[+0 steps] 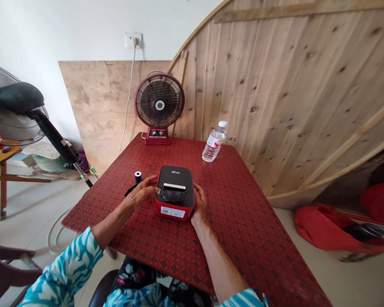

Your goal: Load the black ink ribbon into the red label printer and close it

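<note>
2 hands flank a red-and-black label printer [175, 192], as I see them on the head camera from my remote station. The printer sits near the middle of a table with a red patterned cover [243, 221], its barcode sticker [173, 212] facing me at 6 o'clock. The left hand [141, 192] lies palm-down, its forearm angled in from 8 o'clock, with the fingers extended and slightly spread and the fingertips [154, 180] on the left edge of the printer's black lid. The right hand [200, 202] stands more upright on its wrist, its forearm rising from 5 o'clock, with the fingers cupped against the printer's right side. Together they make a wide span across the printer, but I cannot tell whether either hand is actually gripping it.

A small black roll with a white core [138, 177] stands at the printer's 10 o'clock, just beside the left hand, with a black strip [131, 190] next to it. Farther out, a red desk fan [159, 102] stands at the table's far edge at 12 o'clock, and a plastic water bottle [214, 141] rests on the table at 1 o'clock. Off the table, a pedestal fan [9, 106] stands at 10 o'clock and a red bag [336, 230] lies on the floor at 3 o'clock.
</note>
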`<state>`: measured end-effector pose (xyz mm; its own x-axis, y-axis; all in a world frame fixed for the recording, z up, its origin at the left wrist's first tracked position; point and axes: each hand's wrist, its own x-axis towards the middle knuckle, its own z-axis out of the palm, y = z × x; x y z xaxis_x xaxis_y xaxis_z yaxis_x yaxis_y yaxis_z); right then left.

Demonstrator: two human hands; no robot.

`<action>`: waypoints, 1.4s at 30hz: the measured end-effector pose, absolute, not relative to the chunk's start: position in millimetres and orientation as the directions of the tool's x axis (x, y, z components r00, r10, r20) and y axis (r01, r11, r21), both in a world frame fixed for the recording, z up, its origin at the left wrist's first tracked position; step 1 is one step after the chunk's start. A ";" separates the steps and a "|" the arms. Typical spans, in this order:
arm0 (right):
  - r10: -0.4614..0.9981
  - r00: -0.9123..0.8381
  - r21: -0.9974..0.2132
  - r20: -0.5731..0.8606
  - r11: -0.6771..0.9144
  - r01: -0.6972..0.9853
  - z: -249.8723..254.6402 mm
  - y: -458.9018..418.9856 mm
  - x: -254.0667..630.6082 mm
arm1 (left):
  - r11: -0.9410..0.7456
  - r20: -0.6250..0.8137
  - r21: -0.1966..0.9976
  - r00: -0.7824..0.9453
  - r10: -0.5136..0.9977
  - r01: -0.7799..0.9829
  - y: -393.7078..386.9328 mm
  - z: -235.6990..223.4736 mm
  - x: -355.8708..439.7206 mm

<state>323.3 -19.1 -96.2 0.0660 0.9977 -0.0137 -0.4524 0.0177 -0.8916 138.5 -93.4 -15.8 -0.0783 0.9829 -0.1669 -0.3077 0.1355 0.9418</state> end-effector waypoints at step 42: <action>0.997 0.072 -0.895 0.016 0.047 -0.444 -86.9 -18.8 318.9 | -0.233 0.059 0.660 0.260 0.964 0.714 -11.3 18.7 161.1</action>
